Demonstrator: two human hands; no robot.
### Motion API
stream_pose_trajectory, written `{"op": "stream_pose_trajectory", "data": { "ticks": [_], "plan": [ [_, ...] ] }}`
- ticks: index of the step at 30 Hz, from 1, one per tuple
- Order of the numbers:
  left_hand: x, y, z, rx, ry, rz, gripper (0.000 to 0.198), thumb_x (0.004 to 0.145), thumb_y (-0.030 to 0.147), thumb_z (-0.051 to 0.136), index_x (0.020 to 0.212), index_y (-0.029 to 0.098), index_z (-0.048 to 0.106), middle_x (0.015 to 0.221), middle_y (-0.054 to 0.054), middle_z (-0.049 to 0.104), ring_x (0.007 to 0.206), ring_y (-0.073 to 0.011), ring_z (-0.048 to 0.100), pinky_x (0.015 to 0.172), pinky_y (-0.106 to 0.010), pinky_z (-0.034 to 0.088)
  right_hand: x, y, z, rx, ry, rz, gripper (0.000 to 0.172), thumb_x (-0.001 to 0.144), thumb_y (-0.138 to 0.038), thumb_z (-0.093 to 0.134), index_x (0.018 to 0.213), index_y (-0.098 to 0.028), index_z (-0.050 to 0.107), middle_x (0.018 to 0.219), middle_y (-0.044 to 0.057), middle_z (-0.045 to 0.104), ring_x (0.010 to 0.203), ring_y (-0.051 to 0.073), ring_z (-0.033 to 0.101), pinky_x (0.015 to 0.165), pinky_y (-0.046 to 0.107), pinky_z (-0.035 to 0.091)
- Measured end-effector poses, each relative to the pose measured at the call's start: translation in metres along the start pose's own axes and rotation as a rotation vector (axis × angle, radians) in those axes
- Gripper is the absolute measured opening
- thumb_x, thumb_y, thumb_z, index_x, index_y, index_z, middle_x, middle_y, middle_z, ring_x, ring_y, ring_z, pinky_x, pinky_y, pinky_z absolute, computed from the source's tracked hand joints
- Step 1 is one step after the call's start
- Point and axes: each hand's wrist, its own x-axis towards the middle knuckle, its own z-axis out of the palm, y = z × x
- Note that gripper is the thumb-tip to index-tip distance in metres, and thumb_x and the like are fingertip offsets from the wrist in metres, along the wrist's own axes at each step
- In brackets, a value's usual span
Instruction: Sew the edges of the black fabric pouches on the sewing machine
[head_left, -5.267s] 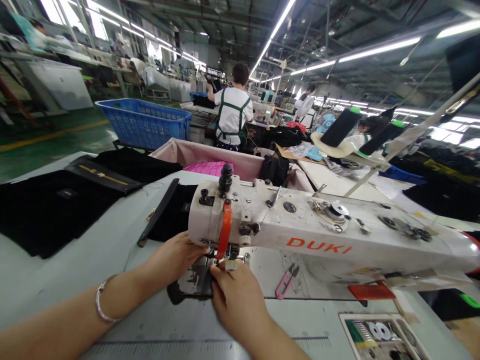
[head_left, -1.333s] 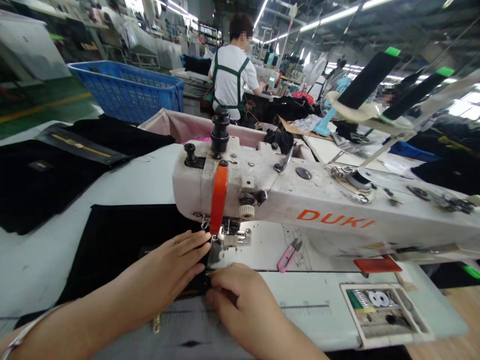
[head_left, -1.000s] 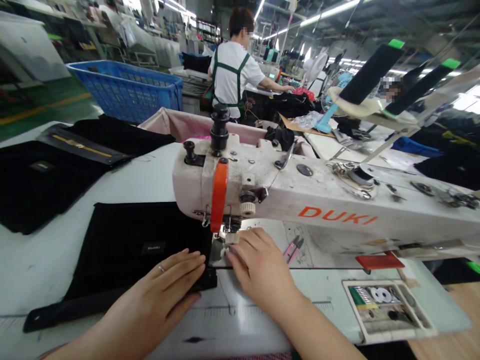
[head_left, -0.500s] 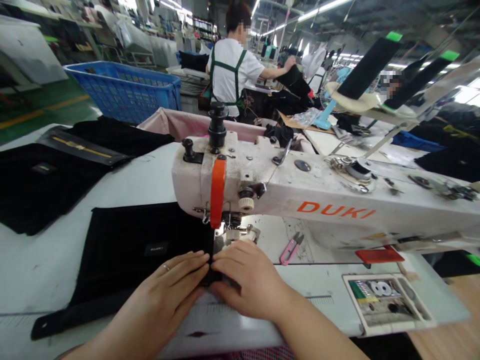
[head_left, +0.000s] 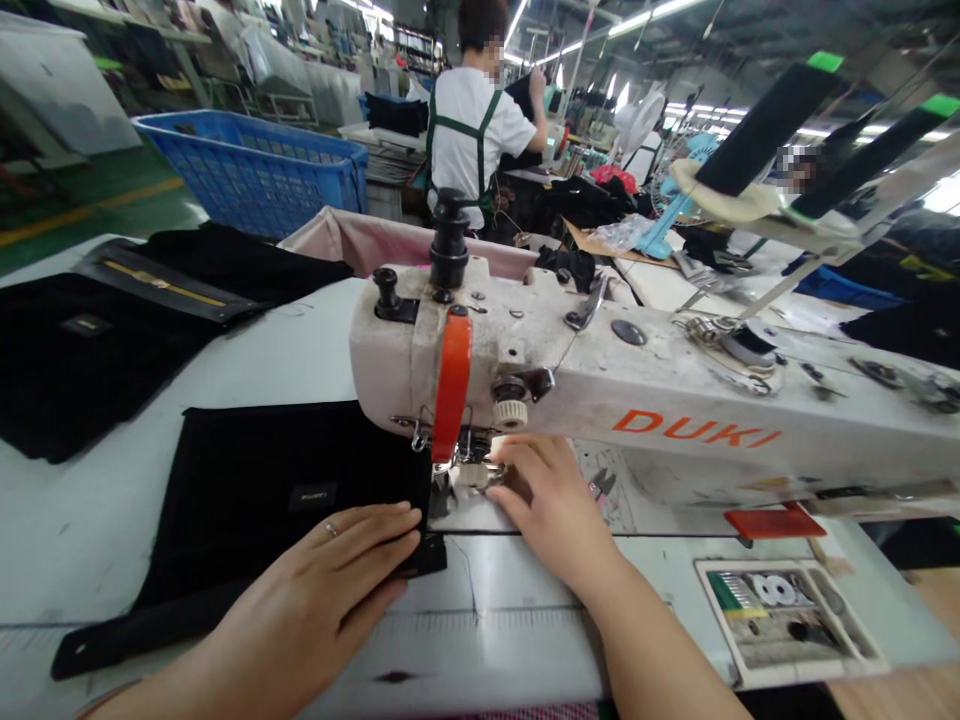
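Black fabric [head_left: 247, 470] with a small label lies flat on the white table, its right edge at the needle area of the sewing machine [head_left: 570, 400]. My left hand [head_left: 345, 570] rests flat on the fabric's lower right part, fingers stretched out, a ring on one finger. Just right of the presser foot [head_left: 472, 474], my right hand [head_left: 551, 500] has thumb and fingers curved and apart, fingertips close to the metal parts. Whether it touches them is hard to tell. Pink thread snips [head_left: 601, 485] are partly hidden behind that hand.
More black fabric [head_left: 82, 370] with a gold zip lies at the left. Behind the machine stand a blue basket [head_left: 255, 170] and a person [head_left: 472, 130] in a white shirt. A tray of bobbins [head_left: 787, 620] is set in the table at right. Thread cones [head_left: 765, 125] stand above.
My right hand has left the fabric edge and moved right and up, beside the presser foot. My left hand stays on the fabric. The person behind has raised an arm with dark cloth.
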Motion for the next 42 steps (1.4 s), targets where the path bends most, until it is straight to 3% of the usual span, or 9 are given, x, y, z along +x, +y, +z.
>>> {"op": "stream_pose_trajectory", "data": {
  "ticks": [2,4,7,10,15,25,32,38,42],
  "plan": [
    [0.001,0.0,-0.001,0.011,-0.001,0.008,0.032,0.106,0.031,0.063,0.136,0.025,0.074,0.141,-0.002,0.076,0.126,-0.0238,0.075,0.108,-0.038,0.065,0.007,-0.005,0.013,-0.097,0.077,0.057,0.015,0.095,-0.013,0.07,0.108,-0.021,0.069,0.111,0.013,0.073,0.106,0.034,0.064,0.094,0.053,0.055],
    [0.001,0.0,-0.001,0.017,0.001,0.014,0.032,0.107,0.031,0.063,0.135,0.025,0.074,0.14,-0.002,0.077,0.125,-0.0236,0.075,0.107,-0.038,0.065,0.009,-0.016,0.021,-0.127,0.082,-0.032,0.01,0.098,-0.012,0.064,0.101,-0.02,0.07,0.104,0.013,0.074,0.1,0.032,0.065,0.091,0.051,0.055],
    [0.001,0.0,0.0,0.012,0.005,0.02,0.031,0.107,0.03,0.063,0.135,0.025,0.074,0.138,-0.001,0.077,0.125,-0.0216,0.075,0.11,-0.036,0.063,0.001,-0.031,0.025,0.038,-0.026,-0.331,0.027,0.099,-0.008,0.054,0.116,-0.019,0.072,0.119,0.012,0.078,0.11,0.028,0.068,0.099,0.046,0.055],
    [0.002,0.0,0.0,-0.016,0.009,0.011,0.03,0.107,0.029,0.063,0.135,0.025,0.074,0.137,-0.001,0.078,0.125,-0.0196,0.074,0.114,-0.032,0.06,-0.01,-0.038,0.023,0.186,-0.115,-0.433,0.044,0.093,-0.006,0.054,0.132,-0.02,0.069,0.135,0.008,0.077,0.119,0.024,0.07,0.103,0.042,0.056],
    [0.012,-0.005,0.0,-0.039,0.037,0.019,0.027,0.109,0.029,0.06,0.131,0.024,0.076,0.133,-0.002,0.079,0.122,-0.019,0.075,0.111,-0.032,0.061,-0.012,-0.038,0.025,0.167,-0.119,-0.38,0.042,0.089,-0.005,0.054,0.125,-0.017,0.072,0.135,0.01,0.077,0.116,0.026,0.071,0.1,0.043,0.057],
    [0.038,-0.033,0.006,-0.029,0.046,0.041,0.029,0.111,0.033,0.055,0.127,0.024,0.078,0.128,-0.003,0.081,0.118,-0.0219,0.078,0.108,-0.038,0.064,-0.005,-0.037,0.031,0.089,-0.118,-0.24,0.048,0.085,-0.006,0.055,0.129,-0.014,0.071,0.123,0.017,0.072,0.114,0.034,0.063,0.1,0.052,0.057],
    [0.049,-0.041,0.009,-0.007,0.017,0.067,0.031,0.111,0.028,0.054,0.123,0.022,0.081,0.123,-0.007,0.082,0.12,-0.0244,0.076,0.113,-0.042,0.06,-0.003,-0.037,0.035,0.037,-0.114,-0.212,0.053,0.084,-0.005,0.054,0.135,-0.014,0.068,0.121,0.015,0.071,0.107,0.033,0.06,0.093,0.05,0.057],
    [0.053,-0.06,0.0,-0.058,-0.044,0.091,0.026,0.11,0.031,0.057,0.121,0.024,0.08,0.12,-0.006,0.08,0.117,-0.0245,0.074,0.115,-0.041,0.057,0.0,-0.029,0.03,0.097,0.133,-0.164,0.027,0.093,-0.005,0.052,0.111,-0.016,0.07,0.105,0.012,0.068,0.098,0.029,0.058,0.087,0.043,0.053],
    [0.051,-0.08,-0.006,-0.113,-0.037,0.122,0.024,0.11,0.033,0.059,0.117,0.025,0.08,0.116,-0.003,0.082,0.112,-0.0213,0.076,0.11,-0.034,0.059,0.006,-0.024,0.03,-0.072,0.101,-0.119,0.016,0.102,-0.011,0.054,0.096,-0.019,0.068,0.097,0.01,0.068,0.094,0.029,0.056,0.083,0.042,0.05]
  ]
}}
